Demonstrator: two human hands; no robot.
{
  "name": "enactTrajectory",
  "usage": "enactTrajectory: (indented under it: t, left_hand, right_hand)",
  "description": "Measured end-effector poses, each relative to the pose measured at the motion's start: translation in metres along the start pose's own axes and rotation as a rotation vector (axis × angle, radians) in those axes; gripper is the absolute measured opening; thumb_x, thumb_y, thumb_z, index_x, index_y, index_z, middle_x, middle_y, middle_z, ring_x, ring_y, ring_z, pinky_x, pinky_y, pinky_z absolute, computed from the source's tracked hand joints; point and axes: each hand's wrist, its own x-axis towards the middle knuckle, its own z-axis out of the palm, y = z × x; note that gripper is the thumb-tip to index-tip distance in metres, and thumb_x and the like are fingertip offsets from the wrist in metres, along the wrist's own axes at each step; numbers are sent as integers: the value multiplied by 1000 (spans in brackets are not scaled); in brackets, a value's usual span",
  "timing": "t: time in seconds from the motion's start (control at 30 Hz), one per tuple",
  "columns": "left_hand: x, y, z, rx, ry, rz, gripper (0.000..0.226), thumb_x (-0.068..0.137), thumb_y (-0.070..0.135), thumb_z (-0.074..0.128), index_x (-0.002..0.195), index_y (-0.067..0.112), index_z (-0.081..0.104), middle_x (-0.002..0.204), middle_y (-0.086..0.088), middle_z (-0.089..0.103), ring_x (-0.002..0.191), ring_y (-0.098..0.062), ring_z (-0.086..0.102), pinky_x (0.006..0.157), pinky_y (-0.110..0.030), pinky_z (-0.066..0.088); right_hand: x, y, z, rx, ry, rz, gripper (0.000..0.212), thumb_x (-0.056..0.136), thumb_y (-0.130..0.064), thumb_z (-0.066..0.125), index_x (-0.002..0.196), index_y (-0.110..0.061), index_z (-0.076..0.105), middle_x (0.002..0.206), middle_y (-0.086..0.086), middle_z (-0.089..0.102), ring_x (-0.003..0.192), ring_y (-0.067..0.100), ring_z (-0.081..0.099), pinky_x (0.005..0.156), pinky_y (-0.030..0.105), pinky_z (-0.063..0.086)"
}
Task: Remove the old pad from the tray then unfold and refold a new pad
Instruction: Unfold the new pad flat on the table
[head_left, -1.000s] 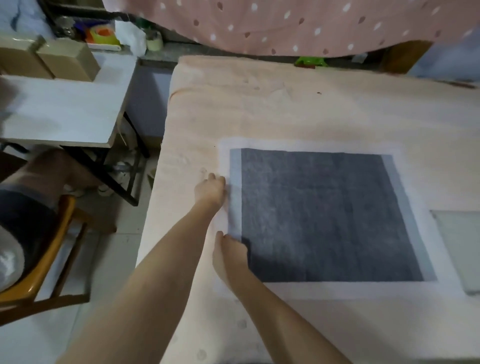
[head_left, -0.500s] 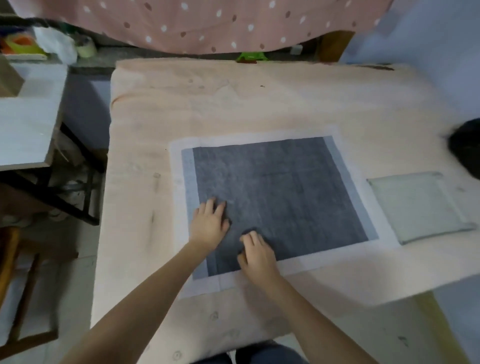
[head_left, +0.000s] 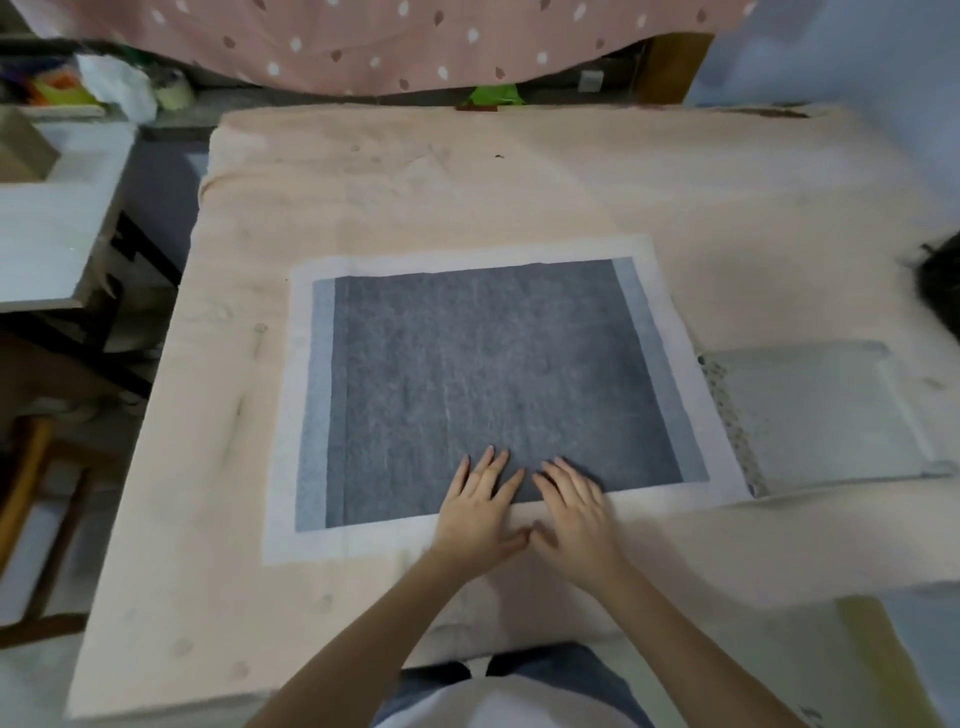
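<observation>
Off to the far left of my hands stands a side table (head_left: 47, 228), apart from the peach-covered bed (head_left: 467, 171) I am working on. The pad (head_left: 483, 384) lies fully opened and flat on that cover, its white border nearer my left side, its dark grey middle stretching ahead of both hands.

My left hand (head_left: 480, 512) rests palm down on the pad's near edge, fingers straight and spread, gripping nothing. My right hand (head_left: 574, 512) lies just beside it, also flat with fingers fanned, thumbs nearly touching; it holds nothing either. Both press on the seam where grey meets white.

To the right of my right hand, just past the pad's border, sits the pale tray (head_left: 826, 410), shallow and rimmed.

I judge the pad to be light, thin and limp, likely to slide on the cloth and crease if dragged. For refolding, I would pinch the near white border at its two corners, one left of my left hand, one right of my right, and carry that edge over to the far side.
</observation>
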Motion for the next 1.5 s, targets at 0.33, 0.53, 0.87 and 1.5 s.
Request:
enactTrajectory:
  t: [0.33,0.53,0.87,1.5]
  left_hand:
    - [-18,25,6,59,-5,-99,76,82,52,56,145,15,36,153,-10,27,143,-28,21,115,-49,11]
    - [-13,23,6,125,-127,-162,66,97,41,37,151,21,6,159,-3,0,147,-20,-2,117,-39,-8]
    - [-17,16,-20,194,141,-53,48,76,9,39,112,13,71,117,-4,68,109,-20,64,89,-35,54]
    - [-94,-52,-29,200,280,-323,50,78,10,32,109,2,70,115,-11,68,103,-28,67,89,-34,51]
  right_hand:
    - [-10,41,7,-134,-26,-213,68,68,-52,76,122,-15,64,131,8,59,121,22,57,96,44,47]
    - [-7,42,10,-87,43,-223,58,62,-22,85,116,-13,67,128,7,62,117,23,60,92,45,49]
    - [-6,57,5,2,5,-157,56,65,-4,78,119,-8,64,133,9,58,122,27,55,96,42,46]
    - [-32,120,-4,-2,171,-2,22,80,-2,64,100,-2,74,110,10,70,102,28,67,93,25,36]
